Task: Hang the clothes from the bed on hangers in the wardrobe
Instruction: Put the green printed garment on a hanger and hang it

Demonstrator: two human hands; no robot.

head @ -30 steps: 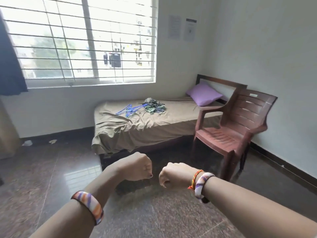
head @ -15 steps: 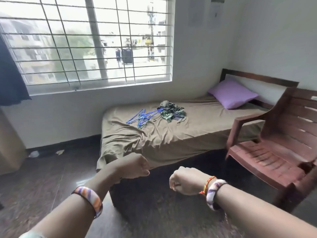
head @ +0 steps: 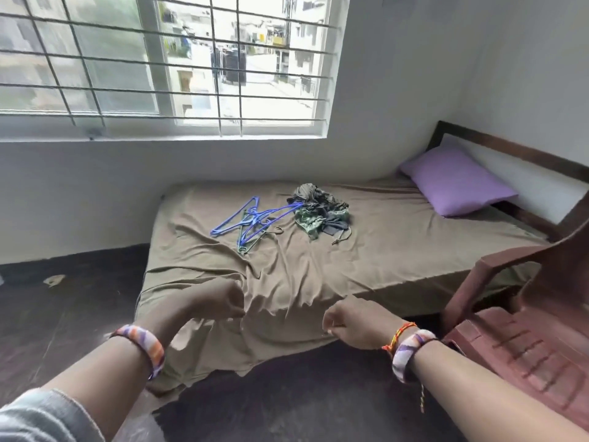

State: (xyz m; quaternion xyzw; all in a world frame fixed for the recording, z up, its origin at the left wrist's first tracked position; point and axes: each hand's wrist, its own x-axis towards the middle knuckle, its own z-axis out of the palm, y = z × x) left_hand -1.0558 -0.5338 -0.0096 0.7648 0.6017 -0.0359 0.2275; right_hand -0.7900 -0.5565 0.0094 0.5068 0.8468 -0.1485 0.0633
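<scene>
A small heap of dark and green clothes (head: 320,208) lies in the middle of the bed (head: 398,256), which has an olive-brown sheet. Just left of the heap lie several blue and green hangers (head: 251,220), tangled together. My left hand (head: 220,299) and my right hand (head: 353,322) are held out in front of me over the foot of the bed, both with fingers curled and holding nothing. Both hands are well short of the clothes and hangers. No wardrobe is in view.
A purple pillow (head: 455,183) rests at the head of the bed against the dark headboard (head: 516,154). A brown plastic chair (head: 522,339) stands close on my right, beside the bed. A barred window (head: 165,62) fills the wall behind. Dark floor (head: 63,314) lies to the left.
The view has closed in on the bed; the clothes and hangers look larger and nearer. My hands have stayed curled and have drifted slightly apart.
</scene>
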